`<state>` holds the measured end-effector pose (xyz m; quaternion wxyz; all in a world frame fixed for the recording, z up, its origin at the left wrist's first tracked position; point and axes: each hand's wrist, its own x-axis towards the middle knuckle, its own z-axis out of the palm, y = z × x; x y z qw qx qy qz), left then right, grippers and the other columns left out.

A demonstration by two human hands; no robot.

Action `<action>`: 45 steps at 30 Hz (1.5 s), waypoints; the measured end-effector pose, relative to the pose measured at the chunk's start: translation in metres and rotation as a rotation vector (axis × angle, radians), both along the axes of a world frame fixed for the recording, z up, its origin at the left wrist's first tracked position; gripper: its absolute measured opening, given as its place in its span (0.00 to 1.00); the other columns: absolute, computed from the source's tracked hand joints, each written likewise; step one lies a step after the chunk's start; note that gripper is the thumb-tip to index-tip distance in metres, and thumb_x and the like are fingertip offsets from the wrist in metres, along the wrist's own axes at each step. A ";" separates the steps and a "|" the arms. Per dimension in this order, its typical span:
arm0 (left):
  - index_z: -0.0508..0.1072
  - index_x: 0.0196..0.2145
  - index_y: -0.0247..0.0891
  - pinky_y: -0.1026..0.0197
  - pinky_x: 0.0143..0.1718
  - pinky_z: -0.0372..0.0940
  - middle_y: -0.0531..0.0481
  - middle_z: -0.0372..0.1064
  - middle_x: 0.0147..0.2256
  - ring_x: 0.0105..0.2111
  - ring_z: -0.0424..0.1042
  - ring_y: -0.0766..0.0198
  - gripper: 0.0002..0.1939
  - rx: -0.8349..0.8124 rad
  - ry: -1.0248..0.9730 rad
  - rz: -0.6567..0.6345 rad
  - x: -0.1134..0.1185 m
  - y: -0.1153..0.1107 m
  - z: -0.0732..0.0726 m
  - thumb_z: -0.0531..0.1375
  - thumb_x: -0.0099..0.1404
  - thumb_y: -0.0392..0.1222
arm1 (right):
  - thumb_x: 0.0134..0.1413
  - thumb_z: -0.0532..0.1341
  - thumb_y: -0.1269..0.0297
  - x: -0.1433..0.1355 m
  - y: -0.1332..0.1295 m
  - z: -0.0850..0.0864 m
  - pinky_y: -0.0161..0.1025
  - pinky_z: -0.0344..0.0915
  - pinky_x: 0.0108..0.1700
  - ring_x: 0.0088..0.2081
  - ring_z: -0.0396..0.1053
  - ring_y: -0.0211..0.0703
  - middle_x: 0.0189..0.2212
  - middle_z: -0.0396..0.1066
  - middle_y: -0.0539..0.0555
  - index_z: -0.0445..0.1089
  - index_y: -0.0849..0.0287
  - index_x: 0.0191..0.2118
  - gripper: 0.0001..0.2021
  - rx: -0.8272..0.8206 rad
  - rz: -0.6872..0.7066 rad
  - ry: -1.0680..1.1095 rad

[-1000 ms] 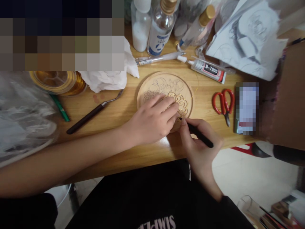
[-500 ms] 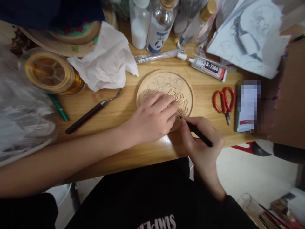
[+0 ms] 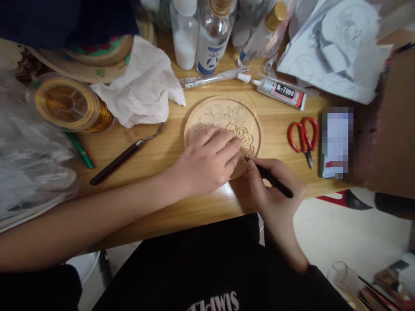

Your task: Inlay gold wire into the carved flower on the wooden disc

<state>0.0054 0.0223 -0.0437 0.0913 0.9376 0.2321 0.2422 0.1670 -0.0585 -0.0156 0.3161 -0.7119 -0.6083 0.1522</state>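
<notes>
Fingers (image 3: 253,176) of the right hand (image 3: 275,205) pinch a black tool (image 3: 272,179), its tip at the disc (image 3: 201,109) near the desk's (image 3: 194,211) front edge. The left hand (image 3: 207,166) lies bent across the disc; whether it grips anything, I cannot tell. The step looks like close work on gold wire (image 3: 252,126); the next move calls for steadiness. Scissors (image 3: 302,137) lie rightward, glue (image 3: 282,91) behind.
</notes>
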 end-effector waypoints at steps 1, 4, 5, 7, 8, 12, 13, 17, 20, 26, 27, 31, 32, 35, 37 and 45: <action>0.73 0.40 0.29 0.46 0.52 0.63 0.40 0.71 0.45 0.49 0.67 0.52 0.10 0.000 -0.005 -0.001 0.000 0.000 0.000 0.52 0.69 0.34 | 0.55 0.63 0.70 0.000 0.000 0.000 0.37 0.70 0.32 0.30 0.72 0.38 0.30 0.75 0.51 0.73 0.59 0.36 0.03 -0.001 0.003 0.004; 0.73 0.39 0.31 0.47 0.52 0.64 0.42 0.72 0.45 0.49 0.67 0.52 0.11 0.030 0.012 0.005 0.000 0.000 0.000 0.51 0.69 0.34 | 0.54 0.63 0.70 0.000 0.001 0.001 0.36 0.70 0.33 0.30 0.72 0.37 0.30 0.75 0.50 0.73 0.59 0.36 0.03 -0.007 0.021 0.010; 0.73 0.39 0.31 0.47 0.52 0.64 0.42 0.72 0.45 0.49 0.67 0.53 0.11 0.047 0.021 0.010 0.000 0.000 0.000 0.51 0.69 0.34 | 0.54 0.63 0.71 0.000 0.001 0.001 0.36 0.70 0.34 0.31 0.72 0.37 0.30 0.75 0.50 0.73 0.59 0.36 0.03 -0.008 0.026 0.012; 0.74 0.39 0.32 0.48 0.51 0.65 0.43 0.72 0.45 0.48 0.68 0.53 0.11 0.079 0.026 0.019 0.001 0.000 0.000 0.51 0.69 0.35 | 0.54 0.63 0.71 0.001 0.001 0.001 0.36 0.70 0.34 0.31 0.72 0.37 0.30 0.75 0.50 0.73 0.59 0.37 0.04 -0.004 0.037 0.005; 0.74 0.39 0.32 0.48 0.51 0.65 0.43 0.72 0.44 0.48 0.68 0.53 0.11 0.090 0.022 0.024 0.001 0.000 -0.001 0.51 0.69 0.35 | 0.55 0.63 0.71 0.001 0.001 0.002 0.36 0.70 0.34 0.31 0.72 0.37 0.30 0.75 0.50 0.73 0.59 0.37 0.04 -0.001 0.044 -0.003; 0.74 0.39 0.30 0.48 0.52 0.65 0.43 0.72 0.44 0.48 0.68 0.53 0.11 0.092 0.000 0.024 0.001 0.000 -0.001 0.52 0.69 0.35 | 0.55 0.62 0.72 0.001 0.003 0.003 0.37 0.69 0.33 0.31 0.71 0.37 0.30 0.74 0.50 0.72 0.59 0.37 0.04 0.002 0.075 -0.017; 0.74 0.39 0.30 0.48 0.52 0.65 0.42 0.72 0.44 0.48 0.68 0.53 0.11 0.092 0.002 0.024 0.001 0.000 -0.001 0.52 0.69 0.35 | 0.55 0.62 0.72 0.001 0.003 0.004 0.36 0.69 0.33 0.31 0.71 0.37 0.29 0.74 0.50 0.72 0.59 0.37 0.04 -0.001 0.082 -0.011; 0.74 0.37 0.31 0.49 0.51 0.66 0.43 0.73 0.44 0.47 0.69 0.53 0.11 0.113 0.025 0.034 0.001 0.000 -0.001 0.52 0.69 0.35 | 0.55 0.62 0.73 0.002 0.004 0.005 0.35 0.69 0.33 0.31 0.70 0.36 0.29 0.73 0.50 0.72 0.59 0.37 0.04 -0.004 0.109 -0.008; 0.75 0.37 0.32 0.48 0.51 0.66 0.44 0.73 0.45 0.48 0.69 0.54 0.11 0.113 0.043 0.036 0.001 0.000 -0.001 0.52 0.69 0.35 | 0.55 0.62 0.74 0.003 0.004 0.005 0.35 0.69 0.33 0.31 0.70 0.36 0.29 0.73 0.49 0.72 0.59 0.37 0.05 -0.007 0.125 -0.014; 0.74 0.37 0.31 0.49 0.51 0.66 0.43 0.73 0.44 0.47 0.69 0.53 0.11 0.124 0.039 0.033 0.001 0.000 0.000 0.52 0.69 0.35 | 0.54 0.62 0.75 0.005 0.005 0.006 0.34 0.69 0.33 0.30 0.70 0.35 0.29 0.73 0.49 0.72 0.59 0.37 0.05 0.005 0.158 -0.035; 0.74 0.36 0.31 0.49 0.51 0.66 0.43 0.73 0.44 0.47 0.69 0.53 0.11 0.126 0.039 0.032 0.001 0.000 0.000 0.52 0.69 0.35 | 0.54 0.62 0.75 0.005 0.005 0.006 0.34 0.69 0.33 0.30 0.71 0.35 0.29 0.73 0.49 0.72 0.59 0.37 0.05 0.006 0.162 -0.039; 0.74 0.36 0.32 0.48 0.52 0.66 0.43 0.73 0.45 0.48 0.69 0.54 0.11 0.113 0.051 0.032 0.001 0.000 0.000 0.51 0.69 0.35 | 0.54 0.62 0.74 0.007 0.006 0.006 0.35 0.70 0.34 0.31 0.71 0.36 0.30 0.74 0.49 0.72 0.58 0.37 0.06 0.019 0.181 -0.049; 0.74 0.37 0.32 0.48 0.52 0.65 0.43 0.72 0.45 0.48 0.68 0.54 0.12 0.104 0.053 0.031 0.001 0.000 0.000 0.51 0.69 0.35 | 0.55 0.62 0.74 0.007 0.007 0.006 0.35 0.70 0.34 0.31 0.71 0.36 0.30 0.74 0.49 0.72 0.58 0.37 0.06 0.020 0.190 -0.050; 0.74 0.38 0.32 0.48 0.51 0.65 0.43 0.72 0.45 0.48 0.68 0.54 0.12 0.074 0.044 0.020 0.001 0.000 -0.001 0.50 0.69 0.34 | 0.55 0.61 0.74 0.010 0.008 0.006 0.36 0.70 0.33 0.31 0.72 0.37 0.30 0.74 0.50 0.72 0.57 0.37 0.06 0.016 0.231 -0.054; 0.74 0.37 0.32 0.47 0.51 0.65 0.42 0.72 0.44 0.48 0.67 0.54 0.13 0.062 0.037 0.016 0.001 0.000 -0.001 0.50 0.70 0.34 | 0.55 0.60 0.74 0.013 0.010 0.006 0.36 0.70 0.33 0.31 0.72 0.37 0.30 0.74 0.50 0.72 0.57 0.38 0.06 0.027 0.270 -0.071; 0.73 0.34 0.31 0.50 0.49 0.66 0.43 0.73 0.41 0.44 0.69 0.54 0.11 0.144 0.017 0.027 0.001 0.001 0.000 0.52 0.69 0.35 | 0.57 0.59 0.74 0.024 0.017 0.010 0.35 0.69 0.33 0.33 0.74 0.39 0.32 0.75 0.53 0.71 0.60 0.38 0.05 0.022 0.457 -0.194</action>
